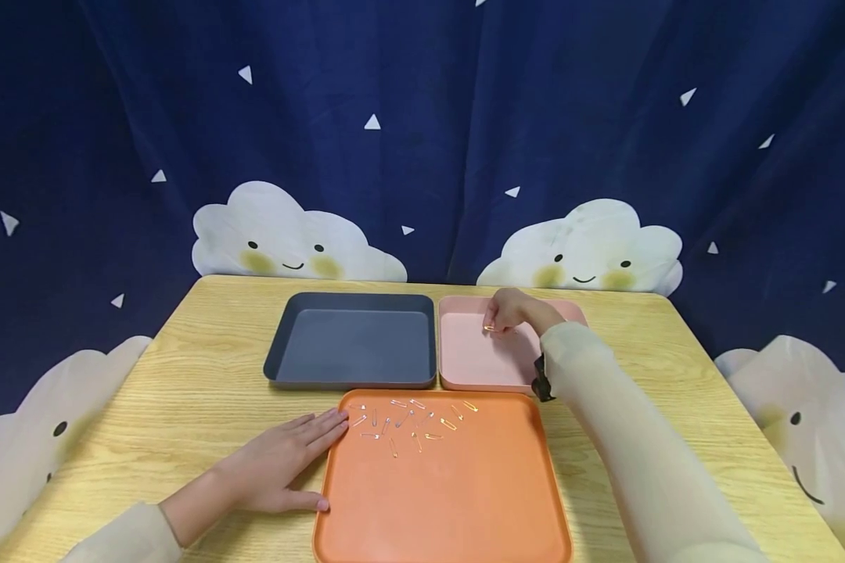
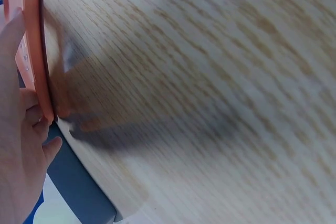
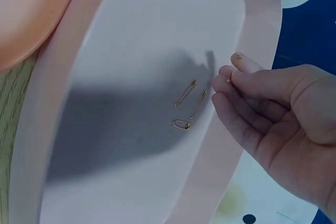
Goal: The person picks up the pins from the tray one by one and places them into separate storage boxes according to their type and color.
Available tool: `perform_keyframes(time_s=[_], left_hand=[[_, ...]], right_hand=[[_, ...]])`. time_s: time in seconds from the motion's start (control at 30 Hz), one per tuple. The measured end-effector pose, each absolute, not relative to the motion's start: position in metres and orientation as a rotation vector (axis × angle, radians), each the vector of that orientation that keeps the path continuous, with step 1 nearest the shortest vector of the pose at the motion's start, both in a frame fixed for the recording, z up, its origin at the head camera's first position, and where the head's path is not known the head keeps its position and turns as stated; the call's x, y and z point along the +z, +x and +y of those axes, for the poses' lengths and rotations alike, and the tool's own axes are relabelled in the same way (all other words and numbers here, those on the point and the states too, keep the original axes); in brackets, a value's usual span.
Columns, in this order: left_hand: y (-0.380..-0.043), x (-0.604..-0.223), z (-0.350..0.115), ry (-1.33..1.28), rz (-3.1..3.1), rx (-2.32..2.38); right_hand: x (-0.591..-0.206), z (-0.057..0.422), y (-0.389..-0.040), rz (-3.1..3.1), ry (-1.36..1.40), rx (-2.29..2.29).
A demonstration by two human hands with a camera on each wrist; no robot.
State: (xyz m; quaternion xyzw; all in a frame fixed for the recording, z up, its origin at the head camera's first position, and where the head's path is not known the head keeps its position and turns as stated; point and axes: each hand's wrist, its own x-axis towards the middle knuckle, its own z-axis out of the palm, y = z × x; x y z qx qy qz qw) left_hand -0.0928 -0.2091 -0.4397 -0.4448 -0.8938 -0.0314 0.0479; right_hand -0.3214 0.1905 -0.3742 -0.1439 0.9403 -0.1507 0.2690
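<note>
In the right wrist view my right hand (image 3: pixel 283 108) pinches a gold safety pin (image 3: pixel 239 56) between thumb and fingertips, above the pink tray (image 1: pixel 461 360). Three gold safety pins (image 3: pixel 185 94) lie on that tray's floor, in the hand's shadow. My left hand (image 1: pixel 282 461) lies with fingers extended at the left edge of the orange tray (image 1: pixel 444 500), fingertips and thumb touching its rim. Scattered across the upper part of the orange tray are several silver safety pins (image 1: pixel 386 426) and a few gold safety pins (image 1: pixel 447 424).
A dark grey tray (image 1: pixel 359 348) stands left of the pink one, behind the orange tray. All three rest on a wood-grain table (image 1: pixel 204 375). Behind the table hangs a dark blue curtain (image 1: pixel 422 156) with cloud figures. A black band (image 1: pixel 542 379) is around my right wrist.
</note>
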Motion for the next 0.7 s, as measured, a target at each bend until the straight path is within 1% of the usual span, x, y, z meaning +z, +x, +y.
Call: perform_keyframes(time_s=[0.17, 0.4, 0.7], left_hand=[[-0.092, -0.438, -0.210, -1.346, -2.757, -0.115], [-0.092, -0.440, -0.208, -1.366, -2.734, -0.102], [-0.093, -0.440, -0.209, -1.365, -2.711, -0.097]], right_hand=[[-0.374, 0.194, -0.318, 2.530, -0.351, -0.451], [-0.374, 0.203, -0.304, 2.557, -0.381, -0.581], [-0.384, 0.206, -0.266, 2.606, -0.491, -0.882]])
